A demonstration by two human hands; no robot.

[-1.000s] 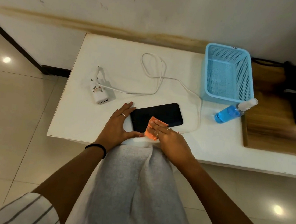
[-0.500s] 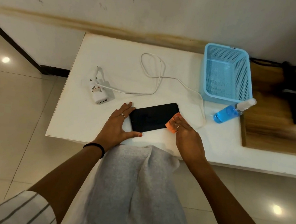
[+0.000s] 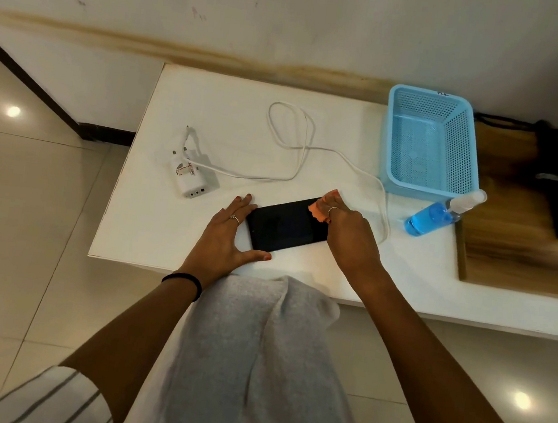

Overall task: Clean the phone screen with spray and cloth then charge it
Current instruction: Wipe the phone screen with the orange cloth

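Observation:
A black phone [image 3: 284, 225] lies screen up near the front edge of the white table [image 3: 178, 235]. My left hand [image 3: 225, 233] braces its left end, thumb along the near edge and fingers at the far corner. My right hand [image 3: 349, 237] presses a small orange cloth [image 3: 321, 206] onto the phone's far right corner; most of the cloth is hidden under the fingers. A spray bottle [image 3: 437, 216] of blue liquid lies on its side at the right. A white charger plug [image 3: 191, 178] with its looping white cable [image 3: 298, 144] lies behind the phone, unconnected.
A light blue perforated basket [image 3: 429, 141] stands at the back right against the wall. A wooden surface [image 3: 520, 257] with dark objects adjoins the table on the right. My grey-clad lap [image 3: 254, 364] fills the foreground over a tiled floor.
My right hand has slid the orange cloth from the phone's near middle edge across to its right end and then up to the far right corner. My left hand has stayed put.

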